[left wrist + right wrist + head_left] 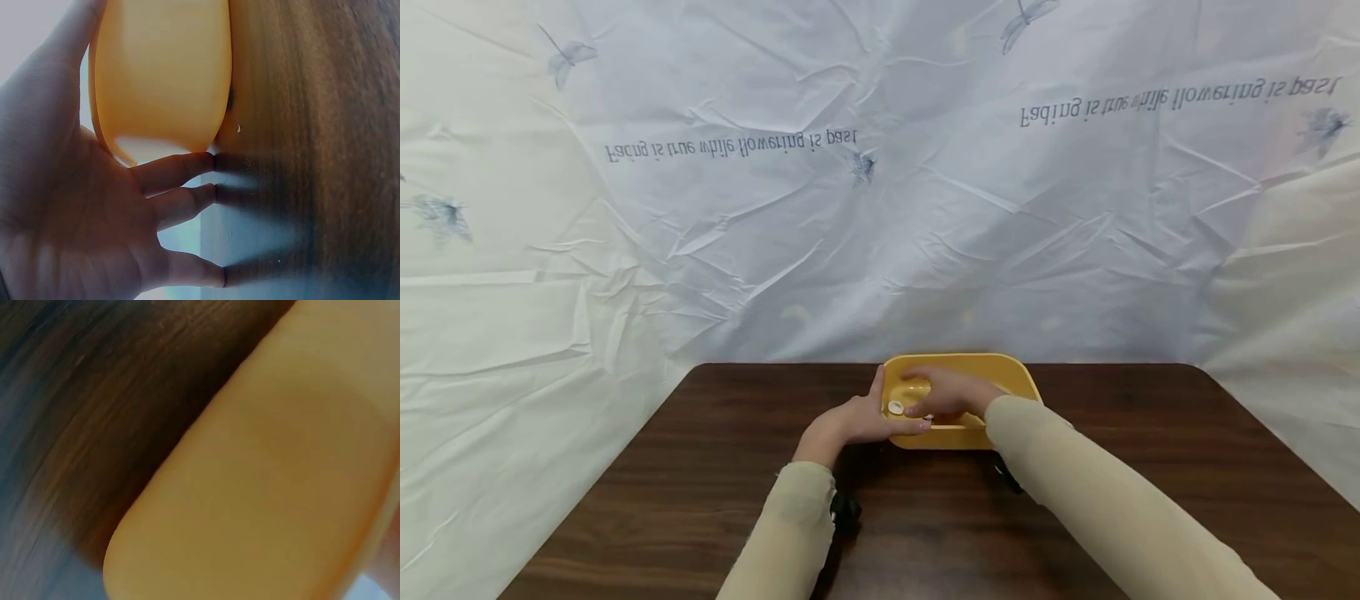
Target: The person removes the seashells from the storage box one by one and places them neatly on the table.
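A yellow plastic bin [970, 439] stands near the far edge of the table. My left hand [863, 419] is at its left end, thumb lying along the near rim. In the left wrist view its fingers [178, 205] are spread and fairly straight, fingertips down at the tabletop beside the bin wall. My right hand [951, 393] reaches inside the bin, with a gap between forefinger and thumb. A small white round piece [896, 407] lies in the bin, left of the right thumb. The right wrist view shows the bin's outer wall, and the right fingers are hidden there.
The dark wood-grain table [700, 500] spreads around the bin. Behind it hangs a wrinkled white sheet [775, 250] with printed lettering, meeting the table's far edge. Black wrist gear [846, 512] sits under the left sleeve.
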A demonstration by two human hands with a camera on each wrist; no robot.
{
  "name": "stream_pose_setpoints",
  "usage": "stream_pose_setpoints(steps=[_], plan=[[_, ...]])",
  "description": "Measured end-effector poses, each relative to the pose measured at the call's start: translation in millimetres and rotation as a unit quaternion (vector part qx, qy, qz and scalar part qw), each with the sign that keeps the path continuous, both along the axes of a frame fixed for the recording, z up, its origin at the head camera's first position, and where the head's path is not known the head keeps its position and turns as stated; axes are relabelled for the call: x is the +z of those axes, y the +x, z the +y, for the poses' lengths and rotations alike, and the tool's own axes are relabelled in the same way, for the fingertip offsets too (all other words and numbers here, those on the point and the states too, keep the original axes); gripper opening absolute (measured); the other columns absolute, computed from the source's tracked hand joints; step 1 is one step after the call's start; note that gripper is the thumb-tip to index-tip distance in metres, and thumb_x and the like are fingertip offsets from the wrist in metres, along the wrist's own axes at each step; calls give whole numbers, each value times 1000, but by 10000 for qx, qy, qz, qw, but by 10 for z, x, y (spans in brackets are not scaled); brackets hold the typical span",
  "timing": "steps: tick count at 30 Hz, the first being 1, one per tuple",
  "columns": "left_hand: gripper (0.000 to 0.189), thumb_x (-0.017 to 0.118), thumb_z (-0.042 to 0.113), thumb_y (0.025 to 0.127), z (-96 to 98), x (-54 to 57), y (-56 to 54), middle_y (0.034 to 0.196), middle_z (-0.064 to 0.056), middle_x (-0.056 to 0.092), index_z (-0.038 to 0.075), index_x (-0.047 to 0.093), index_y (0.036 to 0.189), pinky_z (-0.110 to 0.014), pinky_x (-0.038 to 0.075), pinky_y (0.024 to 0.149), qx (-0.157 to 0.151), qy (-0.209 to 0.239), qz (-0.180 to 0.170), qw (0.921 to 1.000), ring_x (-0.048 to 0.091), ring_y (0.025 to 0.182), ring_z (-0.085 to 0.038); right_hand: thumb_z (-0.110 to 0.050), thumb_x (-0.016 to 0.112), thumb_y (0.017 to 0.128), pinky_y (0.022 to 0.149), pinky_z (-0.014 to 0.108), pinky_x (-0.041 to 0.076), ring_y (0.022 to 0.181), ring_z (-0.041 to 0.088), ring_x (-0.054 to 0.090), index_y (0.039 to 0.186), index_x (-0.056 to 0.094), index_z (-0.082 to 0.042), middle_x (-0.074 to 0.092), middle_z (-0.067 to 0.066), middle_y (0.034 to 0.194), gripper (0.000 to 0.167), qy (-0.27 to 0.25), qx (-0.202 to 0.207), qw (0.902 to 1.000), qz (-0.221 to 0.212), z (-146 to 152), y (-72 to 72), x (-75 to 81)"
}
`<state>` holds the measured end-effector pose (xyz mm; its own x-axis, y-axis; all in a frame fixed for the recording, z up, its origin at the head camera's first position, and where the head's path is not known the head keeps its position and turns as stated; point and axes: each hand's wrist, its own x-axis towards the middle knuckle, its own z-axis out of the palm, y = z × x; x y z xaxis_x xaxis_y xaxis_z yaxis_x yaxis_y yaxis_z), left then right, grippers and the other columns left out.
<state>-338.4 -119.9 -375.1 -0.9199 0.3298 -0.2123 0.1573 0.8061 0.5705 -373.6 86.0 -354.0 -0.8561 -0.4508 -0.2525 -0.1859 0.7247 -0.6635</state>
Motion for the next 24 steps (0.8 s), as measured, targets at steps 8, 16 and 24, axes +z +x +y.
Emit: stream_pose_setpoints(steps=[8, 16, 24], plan=[[138, 65, 89, 81, 7, -7, -27, 169, -30, 34, 26, -19, 170, -60, 42, 119, -27, -91, 15, 10000, 44, 152, -48, -18, 76, 100, 60, 31, 42, 58, 14, 42, 156, 52, -19, 65, 12, 104, 61, -368, -351, 9986, -125, -102, -152, -118], [138, 65, 89, 81, 14, 0, -16, 166, -30, 39, 24, -18, 171, -59, 46, 114, -33, -120, 87, 9999, 51, 147, -46, -11, 80, 95, 66, 29, 46, 69, 16, 49, 142, 64, -12, 62, 17, 137, 50, -303, -263, 9989, 262, -206, -182, -191], [136, 64, 88, 83, 17, -19, -24, 161, -27, 48, 25, -18, 170, -55, 50, 110, -60, -220, 133, 9997, 59, 138, -42, -13, 84, 91, 71, 29, 44, 83, 19, 51, 119, 70, -15, 65, 12, 127, 31, 288, 101, 9963, 806, -276, -207, -263]])
